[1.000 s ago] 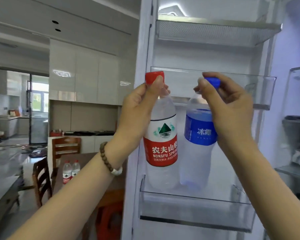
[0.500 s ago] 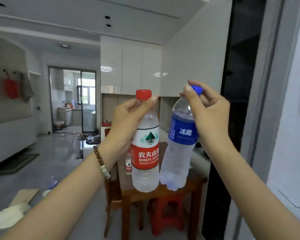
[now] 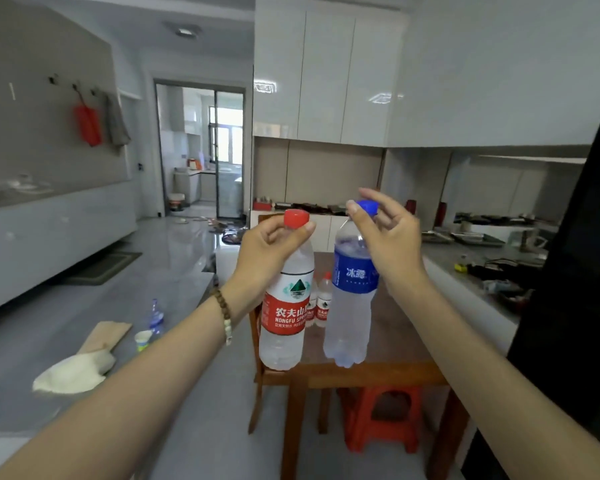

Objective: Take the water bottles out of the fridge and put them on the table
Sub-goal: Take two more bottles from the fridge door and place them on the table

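My left hand [image 3: 269,252] grips a red-capped, red-labelled water bottle [image 3: 284,320] by its neck. My right hand [image 3: 390,244] pinches the neck of a blue-capped, blue-labelled water bottle [image 3: 350,306]. Both bottles hang upright in the air, side by side, in front of a wooden table [image 3: 388,368]. Two small red-labelled bottles [image 3: 321,304] stand on that table, partly hidden behind the held ones. The fridge shows only as a dark edge [image 3: 582,306] at the right.
An orange plastic stool [image 3: 381,417] sits under the table and a wooden chair [image 3: 257,375] stands at its left side. A cluttered counter [image 3: 482,268] runs along the right. On the grey floor at left lie a cloth [image 3: 73,372], a paper cup [image 3: 142,339] and a bottle [image 3: 156,317].
The view has swung left from the open fridge door to the room. Both hands carried the bottles out of the door shelf and now hold them lower, before the table.
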Motion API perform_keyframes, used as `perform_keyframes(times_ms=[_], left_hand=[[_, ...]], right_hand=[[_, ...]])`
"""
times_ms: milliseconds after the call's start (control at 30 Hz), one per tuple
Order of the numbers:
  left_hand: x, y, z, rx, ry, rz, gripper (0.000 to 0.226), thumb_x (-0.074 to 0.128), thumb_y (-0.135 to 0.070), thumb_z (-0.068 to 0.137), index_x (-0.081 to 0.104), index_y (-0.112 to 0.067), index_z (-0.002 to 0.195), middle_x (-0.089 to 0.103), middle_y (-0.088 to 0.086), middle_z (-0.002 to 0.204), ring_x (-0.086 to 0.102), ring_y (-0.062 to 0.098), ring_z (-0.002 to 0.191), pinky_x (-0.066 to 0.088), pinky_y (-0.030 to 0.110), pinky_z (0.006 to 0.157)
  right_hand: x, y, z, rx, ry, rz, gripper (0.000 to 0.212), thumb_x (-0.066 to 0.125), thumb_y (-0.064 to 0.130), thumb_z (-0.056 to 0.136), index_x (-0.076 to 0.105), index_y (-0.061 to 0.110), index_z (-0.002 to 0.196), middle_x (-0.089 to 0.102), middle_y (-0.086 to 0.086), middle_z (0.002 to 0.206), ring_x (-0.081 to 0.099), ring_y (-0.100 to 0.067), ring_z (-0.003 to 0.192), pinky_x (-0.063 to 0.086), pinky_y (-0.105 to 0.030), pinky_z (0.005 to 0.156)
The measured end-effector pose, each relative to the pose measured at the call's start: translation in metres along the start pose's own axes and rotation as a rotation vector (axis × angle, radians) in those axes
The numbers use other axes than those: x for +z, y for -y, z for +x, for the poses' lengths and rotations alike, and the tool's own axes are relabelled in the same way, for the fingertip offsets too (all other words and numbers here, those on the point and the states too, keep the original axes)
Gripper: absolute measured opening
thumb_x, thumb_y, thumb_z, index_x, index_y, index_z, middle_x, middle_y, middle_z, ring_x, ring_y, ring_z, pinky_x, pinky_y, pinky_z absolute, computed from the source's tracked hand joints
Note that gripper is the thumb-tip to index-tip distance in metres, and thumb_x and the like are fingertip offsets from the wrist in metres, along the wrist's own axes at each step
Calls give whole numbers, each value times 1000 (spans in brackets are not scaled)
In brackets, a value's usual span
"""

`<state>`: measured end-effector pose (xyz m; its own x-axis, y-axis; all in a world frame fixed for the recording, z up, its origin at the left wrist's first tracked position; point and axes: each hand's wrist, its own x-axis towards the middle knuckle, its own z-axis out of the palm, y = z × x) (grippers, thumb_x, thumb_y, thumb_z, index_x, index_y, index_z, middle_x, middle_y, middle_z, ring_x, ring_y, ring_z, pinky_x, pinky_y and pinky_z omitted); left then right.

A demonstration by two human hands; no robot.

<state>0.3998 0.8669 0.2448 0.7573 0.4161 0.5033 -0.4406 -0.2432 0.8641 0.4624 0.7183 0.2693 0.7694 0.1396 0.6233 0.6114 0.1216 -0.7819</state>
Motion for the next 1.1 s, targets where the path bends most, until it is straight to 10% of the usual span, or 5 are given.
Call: perform_keyframes(times_ms=[267,433,567,1100], left_hand=[[31,131,111,-23,46,194,28,63,-47,79,67,-32,103,68,-7,106,61,13,103,49,38,94],[40,212,171,3,202,348,3,61,-27,86,63,-25,85,53,-14,76,51,-8,73,39,6,71],[42,303,221,-81,280,447,41,61,-59,74,65,-20,87,58,1,84,54,14,77,47,26,74],[70,489,303,-315,433,501,32,69,-32,79,63,-14,105,56,2,100,51,14,89,38,15,74]], right_hand=[[10,-148,92,98,93,-157,34,63,24,87,57,21,120,62,2,121,58,-12,107,50,-28,93],[24,-245,134,261,133,-168,28,70,20,81,61,20,108,67,-2,109,62,-17,103,49,-29,90],[35,-320,155,404,67,-147,31,70,10,80,62,9,110,66,-7,109,61,-17,98,50,-24,85],[62,-514,202,607,115,-164,30,73,2,76,61,12,101,66,6,96,63,8,80,50,-11,73]])
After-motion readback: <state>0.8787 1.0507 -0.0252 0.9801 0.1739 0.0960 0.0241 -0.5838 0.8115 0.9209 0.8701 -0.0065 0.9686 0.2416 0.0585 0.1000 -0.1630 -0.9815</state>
